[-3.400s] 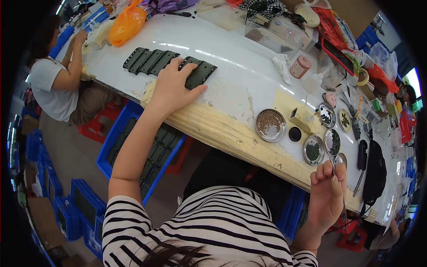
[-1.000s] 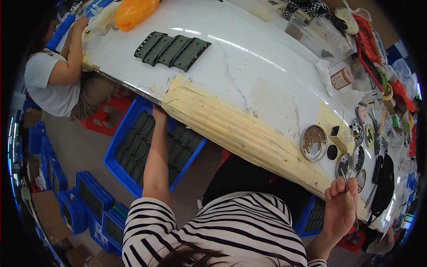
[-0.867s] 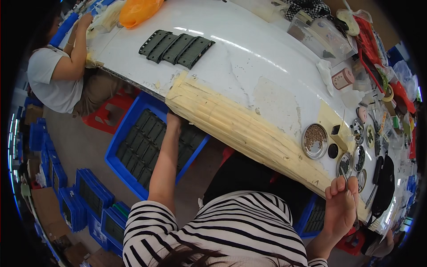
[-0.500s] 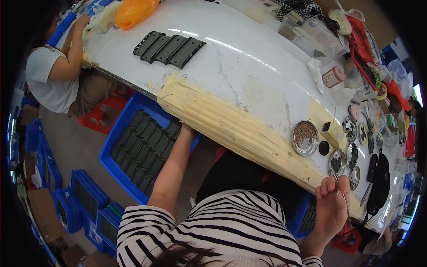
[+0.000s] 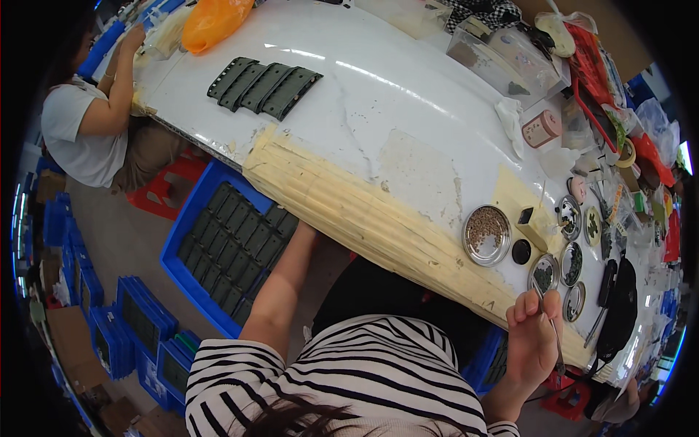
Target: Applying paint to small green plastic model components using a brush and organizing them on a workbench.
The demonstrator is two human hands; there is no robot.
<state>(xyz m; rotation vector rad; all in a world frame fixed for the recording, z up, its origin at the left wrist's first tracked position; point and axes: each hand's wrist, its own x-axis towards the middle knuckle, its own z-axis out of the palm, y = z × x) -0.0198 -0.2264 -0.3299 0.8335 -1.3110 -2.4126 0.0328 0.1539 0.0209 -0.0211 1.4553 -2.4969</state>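
Left arm (image 5: 280,298) off the green panels (image 5: 263,89), hand now below the table (image 5: 422,131)

Head view. 3.4 s ago the left hand lay on the panels on the tabletop; now the forearm runs up over the near side of a blue bin (image 5: 251,192) and passes under the table edge. Relative to the bin, the wrist sits further right than 1.0 s ago. Left hand hidden by the edge, so spread of fingers and any hold cannot be told.

Right hand (image 5: 534,339): raised before the table's near edge, fingers curled in close to the thumb, gripping a slim metal tool (image 5: 557,331). Its tip overlaps a small dish of dark bits (image 5: 556,271); contact cannot be judged from this angle.

Panels: one overlapping row on the tabletop, far left, well apart from both visible forearm and right hand. More bin panels (image 5: 237,237) lie in rows; the arm and table edge cover part of them.

Near the right hand: dish of brown grains (image 5: 489,258), with a black disc (image 5: 521,252) just beside it. Orange bag (image 5: 216,25) cut off at top. Co-worker (image 5: 87,138) seated at left, partly lost in the dark rim. Clutter at far right too crowded to sort.
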